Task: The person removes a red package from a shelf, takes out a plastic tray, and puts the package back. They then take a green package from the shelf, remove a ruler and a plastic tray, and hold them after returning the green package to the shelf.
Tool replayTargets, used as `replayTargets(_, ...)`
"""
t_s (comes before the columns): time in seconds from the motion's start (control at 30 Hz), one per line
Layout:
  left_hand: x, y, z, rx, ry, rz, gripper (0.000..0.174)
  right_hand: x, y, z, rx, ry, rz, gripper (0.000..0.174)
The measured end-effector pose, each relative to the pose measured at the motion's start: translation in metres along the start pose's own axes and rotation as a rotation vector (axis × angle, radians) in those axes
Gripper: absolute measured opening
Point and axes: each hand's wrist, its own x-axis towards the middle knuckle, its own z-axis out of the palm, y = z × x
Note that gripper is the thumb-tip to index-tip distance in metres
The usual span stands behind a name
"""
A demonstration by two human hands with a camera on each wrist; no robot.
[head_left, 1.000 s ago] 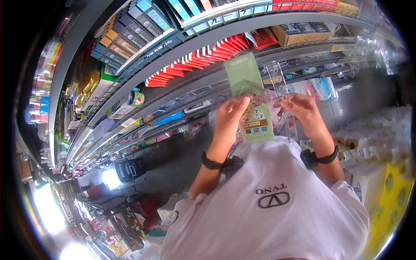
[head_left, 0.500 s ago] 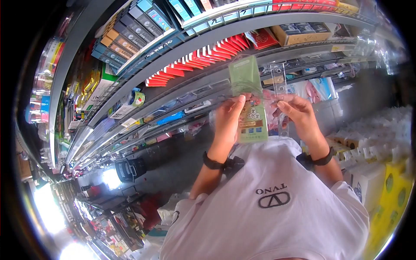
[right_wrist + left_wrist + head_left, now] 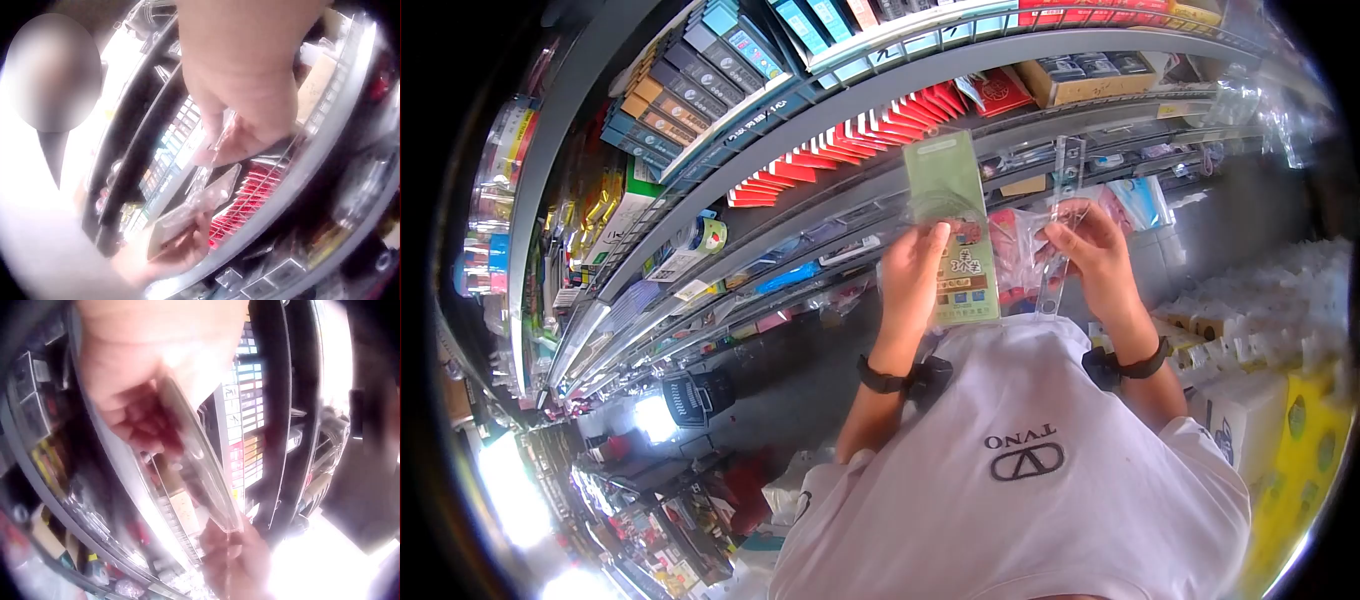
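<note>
In the head view my left hand (image 3: 912,278) grips the left edge of a flat green printed pack (image 3: 942,170), with the thumb on its front. The pack stands upright and has clear plastic over its face. My right hand (image 3: 1102,252) pinches a narrow clear plastic strip (image 3: 1068,165) with round marks along it, just right of the pack. Clear, crinkled film (image 3: 1025,235) spans the gap between the two hands. The left wrist view shows the pack (image 3: 203,462) edge-on, leaving the left hand's palm. In the right wrist view, fingers and thumb close on the clear strip (image 3: 203,178).
Shelves in front hold a row of red packets (image 3: 850,140), boxed goods (image 3: 710,65) and a brown carton (image 3: 1090,78). A dark basket (image 3: 698,395) stands on the floor at left. Bagged goods and a yellow box (image 3: 1305,440) lie at right.
The green pack has shifted left with my left hand, while the clear strip has moved right and tilted. The gap between them is wider. Both hands keep their hold.
</note>
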Motion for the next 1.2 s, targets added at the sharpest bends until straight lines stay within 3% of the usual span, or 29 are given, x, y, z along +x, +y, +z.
replayTargets(0.13,0.0,-0.004,-0.013,0.012,-0.059,-0.008,0.024,0.008,-0.004,-0.012,0.101,0.143,-0.019,0.026)
replayTargets(0.23,-0.001,-0.001,-0.02,0.042,-0.187,-0.018,0.022,0.008,-0.013,-0.01,0.181,0.163,-0.016,0.023)
replayTargets(0.4,-0.003,0.0,-0.015,0.091,-0.314,-0.024,0.02,0.01,-0.008,-0.01,0.064,0.105,-0.072,0.025)
replayTargets(0.63,-0.002,-0.01,-0.015,0.179,-0.325,-0.042,0.023,0.001,-0.024,-0.003,-0.11,0.022,0.059,0.025)
replayTargets(0.83,-0.002,-0.013,-0.016,0.229,-0.3,-0.039,0.026,0.008,-0.003,-0.014,-0.314,-0.038,-0.052,0.021)
replayTargets(0.93,-0.003,-0.01,-0.013,0.269,-0.287,-0.019,0.028,0.008,-0.005,-0.019,-0.349,-0.047,0.078,0.021)
replayTargets(1.2,-0.006,-0.009,-0.011,0.223,-0.234,0.021,0.029,0.009,-0.025,-0.019,-0.135,0.185,0.026,0.019)
